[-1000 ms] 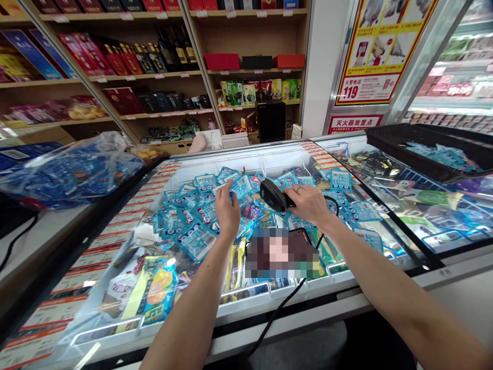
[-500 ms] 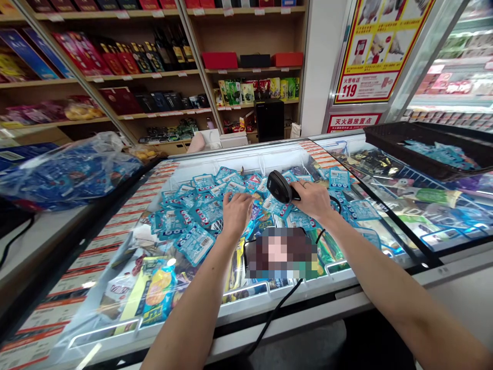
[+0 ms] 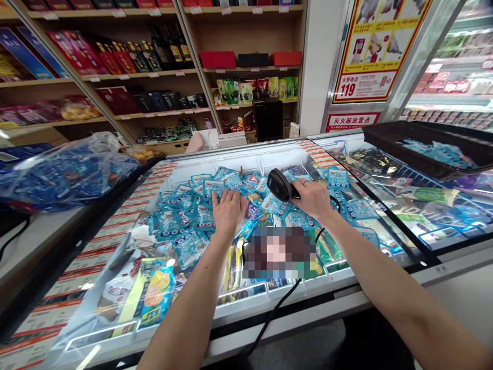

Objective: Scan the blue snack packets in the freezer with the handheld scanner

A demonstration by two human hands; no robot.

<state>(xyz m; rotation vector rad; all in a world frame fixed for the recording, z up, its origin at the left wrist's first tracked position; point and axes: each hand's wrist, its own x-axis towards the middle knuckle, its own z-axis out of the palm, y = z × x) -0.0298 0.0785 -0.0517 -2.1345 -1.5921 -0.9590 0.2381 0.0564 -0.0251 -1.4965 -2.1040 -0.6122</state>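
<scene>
Our left hand (image 3: 228, 213) lay palm-down, fingers slightly spread, over blue packets (image 3: 191, 247) at centre frame; any grip, we couldn't tell. Our right hand (image 3: 315, 199) curled round the scanner (image 3: 279, 185), right of centre; good scanning needed single packets, barcodes uncovered.

At centre, packets (image 3: 191, 248) across a freezer (image 3: 319, 312); just over them, a scanner (image 3: 278, 185) in the right hand (image 3: 314, 198). At left, a bag (image 3: 73, 172) on a worktop (image 3: 46, 231); upper right, a tray (image 3: 408, 154); behind, along the top, shelving (image 3: 241, 31).
</scene>
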